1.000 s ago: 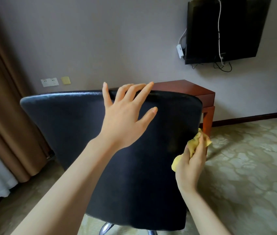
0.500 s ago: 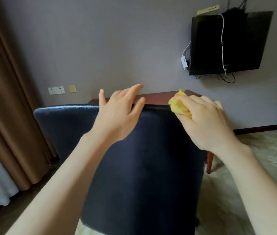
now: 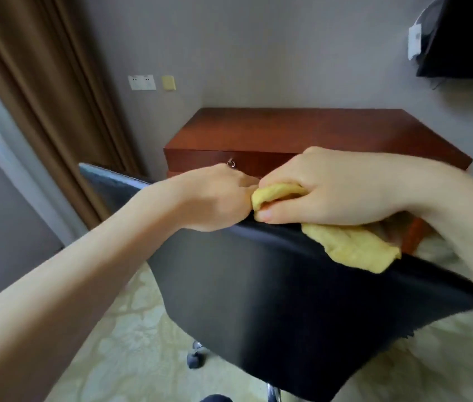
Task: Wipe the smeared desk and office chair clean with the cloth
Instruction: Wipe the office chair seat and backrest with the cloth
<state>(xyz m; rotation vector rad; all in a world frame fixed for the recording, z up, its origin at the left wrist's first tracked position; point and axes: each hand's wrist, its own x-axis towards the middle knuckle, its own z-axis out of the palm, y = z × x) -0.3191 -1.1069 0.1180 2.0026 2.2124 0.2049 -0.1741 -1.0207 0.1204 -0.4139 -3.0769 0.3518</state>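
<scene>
Both hands have closed on the top edge of the office chair [image 3: 287, 300]: the left hand [image 3: 217, 198], spread open half a second ago, now clasps the rim. The right hand [image 3: 333, 187] clutches the yellow cloth [image 3: 354, 250], bunched against the left knuckles. To wipe well, I judge the left should brace the backrest while the right drags the cloth away along the edge with even pressure; the bench [image 3: 302, 132] lies beyond both hands.

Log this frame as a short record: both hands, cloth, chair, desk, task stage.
left hand: grips top edge of the office chair backrest
right hand: holds the bunched cloth against that same edge
cloth: yellow, one end trailing over the backrest
desk: reddish wood, behind the chair, by the wall
stage: wiping the chair's top edge
</scene>
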